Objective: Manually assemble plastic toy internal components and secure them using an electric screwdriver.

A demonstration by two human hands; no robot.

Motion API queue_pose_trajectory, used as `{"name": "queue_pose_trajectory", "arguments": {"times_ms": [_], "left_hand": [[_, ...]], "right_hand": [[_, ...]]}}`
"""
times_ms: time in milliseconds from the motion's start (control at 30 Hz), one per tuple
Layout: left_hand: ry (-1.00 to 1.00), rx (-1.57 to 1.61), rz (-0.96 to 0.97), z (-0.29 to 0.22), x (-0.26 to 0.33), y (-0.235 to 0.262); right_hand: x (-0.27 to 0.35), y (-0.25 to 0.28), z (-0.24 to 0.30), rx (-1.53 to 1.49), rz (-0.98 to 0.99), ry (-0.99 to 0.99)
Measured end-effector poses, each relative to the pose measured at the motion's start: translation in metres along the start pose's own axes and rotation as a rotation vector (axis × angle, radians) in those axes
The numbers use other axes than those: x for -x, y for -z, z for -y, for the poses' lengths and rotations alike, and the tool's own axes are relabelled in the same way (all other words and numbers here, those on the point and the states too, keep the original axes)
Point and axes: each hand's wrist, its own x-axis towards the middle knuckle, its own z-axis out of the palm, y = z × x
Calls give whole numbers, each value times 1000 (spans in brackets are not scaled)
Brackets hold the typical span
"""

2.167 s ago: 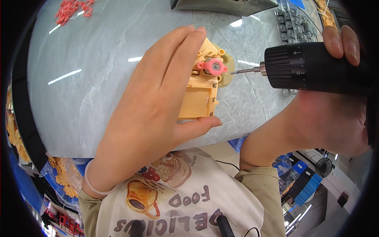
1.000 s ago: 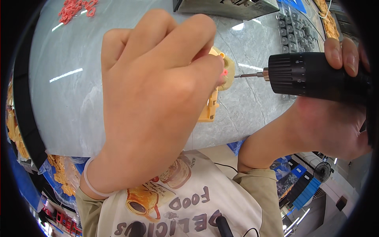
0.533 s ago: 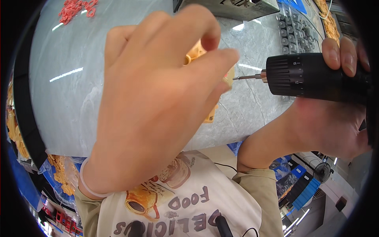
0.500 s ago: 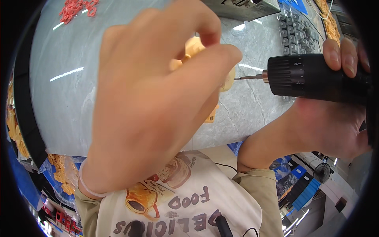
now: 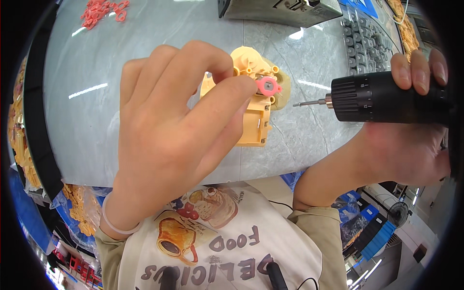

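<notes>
A pale orange plastic housing (image 5: pixel 253 128) lies at the middle of the table, with a round end and a boxy end with metal contacts. A pink plastic ring with two small ears (image 5: pixel 268 86) sits over a silvery part in it. My left hand (image 5: pixel 179 106) bends over the housing, thumb and forefinger closed at the ring's left edge; the other fingers are curled. My right hand (image 5: pixel 415 140) is wrapped round a black electric screwdriver (image 5: pixel 382 96). Its bit (image 5: pixel 311 102) points left toward the housing, apart from it. Beneath the housing shows a yellowish block (image 5: pixel 285 89).
Several loose pink rings (image 5: pixel 99 12) lie at the far left. A metal box (image 5: pixel 285 12) stands at the back. At the right back is a clear tray (image 5: pixel 365 46) of grey parts. Bags of orange plastic parts (image 5: pixel 79 208) are beyond the table's left edge.
My left hand has lowered and drawn left, uncovering the housing and the pink ring. The screwdriver has shifted slightly right and down, so its bit stands farther from the housing.
</notes>
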Motion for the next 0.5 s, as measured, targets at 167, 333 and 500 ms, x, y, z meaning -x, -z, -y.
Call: {"name": "queue_pose_trajectory", "arguments": {"times_ms": [167, 333, 500], "left_hand": [[105, 68, 5, -3, 5, 2], [131, 75, 8, -4, 9, -1], [81, 3, -13, -5, 11, -5]], "right_hand": [[-4, -4, 1, -7, 16, 21], [-9, -22, -10, 5, 23, 47], [-8, -24, -19, 106, -96, 84]]}}
